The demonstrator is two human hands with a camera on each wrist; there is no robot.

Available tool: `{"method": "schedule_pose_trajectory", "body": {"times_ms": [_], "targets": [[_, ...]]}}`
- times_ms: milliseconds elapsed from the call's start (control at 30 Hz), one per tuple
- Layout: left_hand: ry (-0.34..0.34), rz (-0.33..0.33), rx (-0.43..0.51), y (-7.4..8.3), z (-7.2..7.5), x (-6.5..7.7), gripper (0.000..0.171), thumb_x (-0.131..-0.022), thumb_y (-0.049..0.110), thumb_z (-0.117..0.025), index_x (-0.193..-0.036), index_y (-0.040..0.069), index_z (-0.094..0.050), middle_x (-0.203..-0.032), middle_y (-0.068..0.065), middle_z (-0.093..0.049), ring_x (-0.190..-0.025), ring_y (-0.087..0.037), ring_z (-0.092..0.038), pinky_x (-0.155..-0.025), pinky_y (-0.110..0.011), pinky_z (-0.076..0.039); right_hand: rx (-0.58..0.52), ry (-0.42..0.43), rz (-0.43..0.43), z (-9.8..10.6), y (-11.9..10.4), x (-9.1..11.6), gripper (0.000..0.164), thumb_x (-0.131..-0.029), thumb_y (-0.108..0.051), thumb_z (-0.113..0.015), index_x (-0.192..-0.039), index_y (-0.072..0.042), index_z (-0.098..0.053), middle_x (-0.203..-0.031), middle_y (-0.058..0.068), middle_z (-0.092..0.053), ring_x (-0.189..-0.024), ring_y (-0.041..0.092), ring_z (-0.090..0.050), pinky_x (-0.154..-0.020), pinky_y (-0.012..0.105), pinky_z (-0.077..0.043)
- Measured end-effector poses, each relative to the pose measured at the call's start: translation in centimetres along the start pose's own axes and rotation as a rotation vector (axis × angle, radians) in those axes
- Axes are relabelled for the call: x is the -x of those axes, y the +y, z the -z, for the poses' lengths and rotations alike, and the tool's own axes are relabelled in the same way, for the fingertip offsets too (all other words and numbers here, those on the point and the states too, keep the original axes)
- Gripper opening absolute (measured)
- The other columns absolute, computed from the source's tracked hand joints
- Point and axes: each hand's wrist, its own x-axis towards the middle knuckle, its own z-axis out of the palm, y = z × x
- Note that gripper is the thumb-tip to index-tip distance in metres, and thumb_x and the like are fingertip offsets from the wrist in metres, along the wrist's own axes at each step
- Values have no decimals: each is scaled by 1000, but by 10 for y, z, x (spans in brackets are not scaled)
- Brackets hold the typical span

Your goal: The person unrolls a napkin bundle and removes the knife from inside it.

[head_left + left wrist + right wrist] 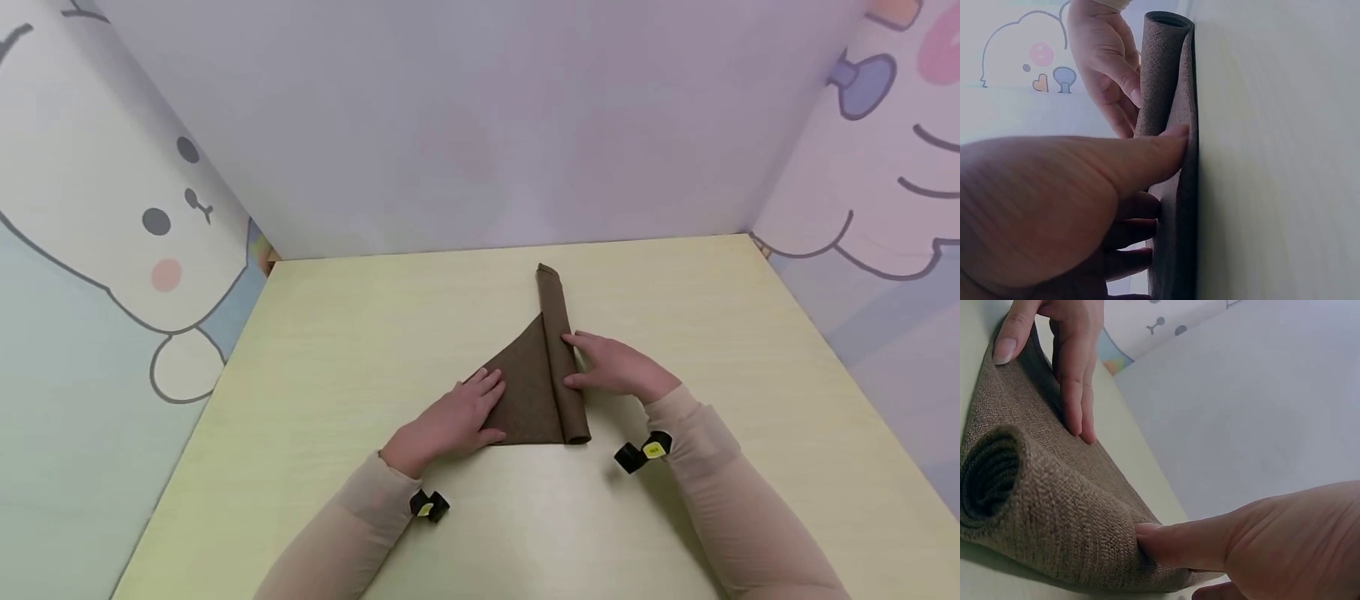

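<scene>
A brown woven cloth lies on the table, partly rolled up. Its tight roll point(557, 312) runs front to back along the right side, and the flat part point(531, 404) tapers off to the left. My left hand point(452, 422) rests on that flat part with fingers extended, the thumb near the front edge. Against the roll's right side, my right hand point(621, 367) presses with thumb and fingertips. In the right wrist view, the roll's open end point(991, 478) shows several layers with a dark inner face. The right thumb point(1179, 544) touches the roll's outside there.
The pale wooden table point(337, 333) meets a plain light wall point(465, 150) at its back edge. Cartoon-printed panels stand at the left point(120, 225) and right point(862, 208). A small black wrist camera sits on each sleeve.
</scene>
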Motion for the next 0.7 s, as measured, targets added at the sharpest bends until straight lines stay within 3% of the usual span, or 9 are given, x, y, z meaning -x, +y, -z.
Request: {"method": "schedule_pose_trajectory", "body": {"times_ms": [333,500,700], "targets": [[2,-2,-42,3,1,-2,73,-95,45,-57,-148,0,-34,-156,-16,-24,-144,-32,-20,-106,-52,-33,37,54,32,-3,-9,0,74,-90,-29,-67,-148,2,-32,-152,27,-25,-136,41,-34,-105,51,-34],[-5,-1,-64,4,2,-3,73,-95,46,-55,-148,0,-33,-157,-16,-23,-144,-33,-19,-106,-52,-33,94,157,74,-9,-20,-2,73,-92,-34,-66,-147,2,-34,-154,22,-24,-139,38,-29,-106,54,-32],[-25,-2,-108,6,1,0,74,-96,48,-52,-149,1,-32,-157,-15,-21,-144,-32,-18,-106,-52,-33,172,231,162,-28,-33,-5,76,-90,-44,-65,-146,0,-38,-155,16,-27,-143,33,-21,-106,60,-27]]}}
